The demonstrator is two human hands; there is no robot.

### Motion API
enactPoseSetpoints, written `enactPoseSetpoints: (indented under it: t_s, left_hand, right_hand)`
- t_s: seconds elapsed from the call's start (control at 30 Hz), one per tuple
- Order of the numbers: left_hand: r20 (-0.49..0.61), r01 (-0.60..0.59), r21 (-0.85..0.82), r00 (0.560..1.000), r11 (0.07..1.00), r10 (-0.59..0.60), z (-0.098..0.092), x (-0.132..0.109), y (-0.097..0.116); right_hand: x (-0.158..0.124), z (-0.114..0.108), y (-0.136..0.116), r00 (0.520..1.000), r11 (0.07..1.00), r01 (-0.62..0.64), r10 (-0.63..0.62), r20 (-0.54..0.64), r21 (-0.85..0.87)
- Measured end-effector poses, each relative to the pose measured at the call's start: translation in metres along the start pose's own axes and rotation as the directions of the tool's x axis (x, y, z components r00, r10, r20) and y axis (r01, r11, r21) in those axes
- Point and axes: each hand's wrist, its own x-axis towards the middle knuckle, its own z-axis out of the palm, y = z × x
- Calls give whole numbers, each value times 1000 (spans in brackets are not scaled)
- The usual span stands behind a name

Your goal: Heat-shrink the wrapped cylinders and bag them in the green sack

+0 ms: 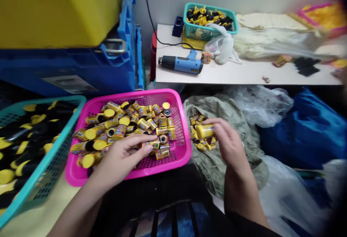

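A pink basket (182,157) in front of me is filled with small yellow-and-black cylinders with printed labels. My left hand (123,155) is over its near side, thumb and fingers closed on a small labelled cylinder (155,144). To the right, my right hand (230,141) grips a yellow cylinder (205,131) between thumb and fingers; motion blurs it. That hand is above the mouth of a grey-green woven sack (227,108), where several similar cylinders (202,145) lie.
A teal basket (54,157) of black-and-yellow parts stands at left, below stacked blue crates (108,70) and a yellow bin (54,12). On the white shelf (244,74) are a blue heat gun (181,64) and another teal basket (197,32). Blue and clear bags (306,132) lie at right.
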Motion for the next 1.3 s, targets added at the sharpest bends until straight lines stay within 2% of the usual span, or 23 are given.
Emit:
enactPoseSetpoints:
  t_s: [0.03, 0.1, 0.23, 0.33, 0.4, 0.47, 0.57, 0.67, 0.73, 0.77, 0.83, 0.87, 0.97, 1.03, 1.1, 1.2, 1.3]
  left_hand:
    - [11, -20, -17, 1000, 1000, 21, 8, 6, 6]
    - [48, -57, -35, 997, 998, 59, 31, 21, 20]
    - [178, -191, -64, 964, 979, 200, 84, 55, 48]
    - [210, -333, 35, 924, 942, 318, 102, 67, 57]
    - [186, -406, 186, 909, 895, 373, 94, 66, 53]
    - [169, -397, 314, 917, 863, 360, 75, 60, 41]
    - [107, -245, 477, 969, 844, 221, 39, 44, 15]
    - [136, -141, 602, 988, 786, 73, 21, 26, -6]
    - [217, -155, 635, 976, 757, 18, 24, 18, -15]
    - [244, -166, 644, 970, 747, 5, 29, 16, -17]
    - [265, -190, 662, 964, 725, 11, 41, 13, -18]
    - [264, -200, 665, 964, 720, 24, 46, 12, -18]
    - [245, -211, 626, 967, 751, 67, 50, 11, -15]
    - [228, -196, 576, 971, 794, 74, 45, 11, -18]
    - [217, -158, 484, 974, 860, 57, 37, 11, -24]
    - [182, -71, 262, 983, 962, 22, 25, 10, -33]
    - [86, -8, 11, 996, 1000, 7, 15, 10, -31]
  right_hand:
    - [-5, -11, 8, 990, 994, -37, 50, -130, 101]
    - [-15, -29, 23, 960, 989, -61, 95, -261, 137]
    - [-26, -48, 37, 943, 990, -67, 103, -317, 123]
    - [-31, -56, 41, 934, 997, -71, 80, -349, 40]
    - [-32, -63, 49, 926, 996, -77, 57, -373, -38]
    - [-32, -71, 59, 923, 987, -88, 31, -383, -133]
    - [-22, -73, 72, 935, 947, -95, -21, -354, -306]
    - [-1, -48, 59, 956, 906, 8, -131, -263, -422]
    - [14, -16, 36, 971, 886, 167, -223, -81, -433]
    - [22, 4, 23, 963, 869, 265, -262, 65, -419]
    - [40, 43, 3, 891, 822, 417, -287, 351, -387]
    - [49, 61, -3, 853, 803, 456, -272, 444, -384]
    - [78, 93, -4, 779, 773, 496, -193, 597, -397]
    - [89, 94, -1, 747, 774, 504, -167, 643, -384]
    - [91, 81, -1, 737, 797, 498, -182, 651, -342]
    - [77, 55, -7, 769, 854, 459, -244, 591, -244]
    - [56, 39, -11, 811, 892, 427, -305, 500, -149]
